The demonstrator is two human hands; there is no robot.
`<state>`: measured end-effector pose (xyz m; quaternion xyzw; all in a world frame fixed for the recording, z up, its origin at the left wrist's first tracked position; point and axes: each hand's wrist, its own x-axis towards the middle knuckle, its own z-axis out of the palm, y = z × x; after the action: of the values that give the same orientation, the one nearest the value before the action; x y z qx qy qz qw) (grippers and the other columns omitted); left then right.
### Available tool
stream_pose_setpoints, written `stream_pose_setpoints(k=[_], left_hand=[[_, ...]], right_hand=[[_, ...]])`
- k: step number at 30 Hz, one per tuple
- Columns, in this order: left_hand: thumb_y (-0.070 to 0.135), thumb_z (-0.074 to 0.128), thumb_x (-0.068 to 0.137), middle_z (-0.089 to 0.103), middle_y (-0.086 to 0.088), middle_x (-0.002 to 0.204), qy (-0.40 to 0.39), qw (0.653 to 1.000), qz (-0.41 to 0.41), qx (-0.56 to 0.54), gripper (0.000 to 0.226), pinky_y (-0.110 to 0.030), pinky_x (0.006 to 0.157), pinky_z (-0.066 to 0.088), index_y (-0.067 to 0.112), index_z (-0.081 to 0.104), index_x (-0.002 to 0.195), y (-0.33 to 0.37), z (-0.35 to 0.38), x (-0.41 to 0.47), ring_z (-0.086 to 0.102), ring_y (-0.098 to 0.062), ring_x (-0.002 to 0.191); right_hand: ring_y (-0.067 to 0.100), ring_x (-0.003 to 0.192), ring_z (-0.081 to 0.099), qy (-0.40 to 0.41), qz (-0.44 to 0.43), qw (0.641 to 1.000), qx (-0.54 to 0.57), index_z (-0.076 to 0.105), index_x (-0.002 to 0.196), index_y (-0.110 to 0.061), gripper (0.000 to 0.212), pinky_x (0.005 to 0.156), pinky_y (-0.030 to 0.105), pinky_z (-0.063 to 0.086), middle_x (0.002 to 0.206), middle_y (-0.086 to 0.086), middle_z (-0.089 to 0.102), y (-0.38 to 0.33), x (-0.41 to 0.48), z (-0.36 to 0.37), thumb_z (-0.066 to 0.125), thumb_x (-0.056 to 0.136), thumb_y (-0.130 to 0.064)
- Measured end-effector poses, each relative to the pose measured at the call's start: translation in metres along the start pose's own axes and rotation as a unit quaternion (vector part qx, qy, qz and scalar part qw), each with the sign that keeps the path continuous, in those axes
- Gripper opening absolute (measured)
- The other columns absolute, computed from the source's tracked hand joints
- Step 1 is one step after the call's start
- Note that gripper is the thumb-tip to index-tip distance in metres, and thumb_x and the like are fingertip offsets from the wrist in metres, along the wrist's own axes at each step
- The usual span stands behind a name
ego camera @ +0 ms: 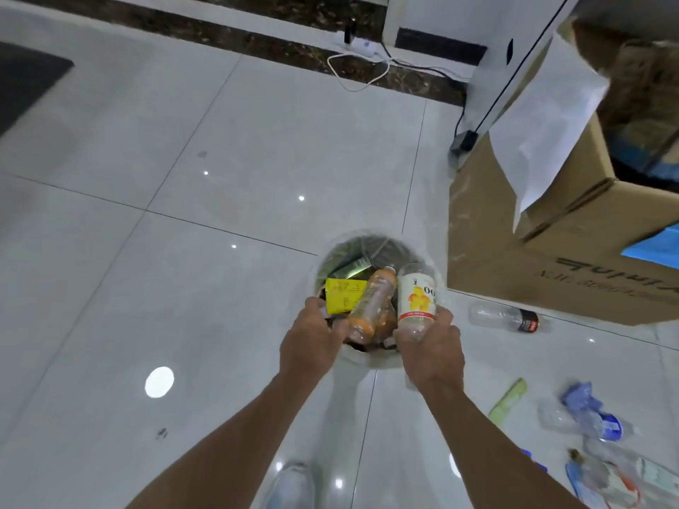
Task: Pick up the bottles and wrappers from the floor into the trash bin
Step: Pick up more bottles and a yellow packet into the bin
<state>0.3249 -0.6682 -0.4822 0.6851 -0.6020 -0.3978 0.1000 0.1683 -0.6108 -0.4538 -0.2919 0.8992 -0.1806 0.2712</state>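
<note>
A round trash bin (371, 356) with a clear liner stands on the tiled floor in front of me. My left hand (312, 339) holds an orange bottle (373, 301) by its base, neck pointing into the bin. Over the bin's right rim, my right hand (430, 347) grips a white-labelled bottle (417, 293) with a yellow fruit print. A yellow wrapper (343, 293) and a green one (352, 268) lie inside the bin. A clear bottle with a dark label (509, 317) lies on the floor to the right.
A large cardboard box (551, 251) with white paper (543, 115) draped over it stands at the right. More bottles and wrappers (595, 435), including a green strip (509, 400), lie at the lower right. A power strip and cables (362, 53) lie by the far wall. My shoe (290, 484) is below.
</note>
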Motion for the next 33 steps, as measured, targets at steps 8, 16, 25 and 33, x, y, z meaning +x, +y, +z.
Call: stream_pose_setpoints(k=[8, 16, 25, 33], left_hand=[[0.042, 0.051, 0.091, 0.053, 0.001, 0.112, 0.012, 0.98, 0.099, 0.173, 0.039, -0.031, 0.066, 0.038, 0.025, 0.044, 0.125, -0.022, 0.016, 0.023, 0.056, -0.021, 0.103], [0.038, 0.046, 0.093, 0.056, 0.0, 0.114, -0.022, 0.959, 0.151, 0.239, 0.03, -0.033, 0.061, 0.043, 0.024, 0.045, 0.12, 0.0, 0.026, 0.027, 0.057, -0.022, 0.1], [0.04, 0.054, 0.087, 0.051, 0.001, 0.12, -0.052, 0.943, 0.194, 0.266, 0.045, -0.036, 0.074, 0.052, 0.026, 0.044, 0.129, 0.059, 0.051, -0.026, 0.053, -0.022, 0.108], [0.034, 0.054, 0.085, 0.05, -0.001, 0.123, -0.064, 0.91, 0.273, 0.306, 0.044, -0.035, 0.08, 0.049, 0.024, 0.045, 0.126, 0.116, 0.119, -0.088, 0.05, -0.021, 0.113]], right_hand=[[0.038, 0.105, 0.055, -0.027, 0.014, 0.998, -0.057, 0.031, 0.139, -0.01, 0.067, 0.085, 0.043, 0.049, 0.123, 0.018, 0.044, -0.006, 0.031, 0.034, 0.064, 0.085, -0.033], [0.032, 0.109, 0.05, 0.009, -0.009, 0.991, -0.13, 0.046, 0.127, -0.009, 0.046, 0.084, 0.043, 0.049, 0.121, 0.015, 0.046, 0.01, 0.022, 0.014, 0.055, 0.09, -0.034], [0.027, 0.112, 0.048, -0.021, 0.032, 0.992, -0.122, 0.046, 0.129, -0.012, 0.04, 0.088, 0.038, 0.048, 0.123, 0.01, 0.044, 0.07, -0.007, -0.047, 0.051, 0.092, -0.028], [0.024, 0.116, 0.048, -0.019, 0.093, 0.98, -0.175, 0.039, 0.134, -0.014, 0.043, 0.091, 0.035, 0.047, 0.126, 0.008, 0.045, 0.184, -0.024, -0.133, 0.044, 0.095, -0.032]])
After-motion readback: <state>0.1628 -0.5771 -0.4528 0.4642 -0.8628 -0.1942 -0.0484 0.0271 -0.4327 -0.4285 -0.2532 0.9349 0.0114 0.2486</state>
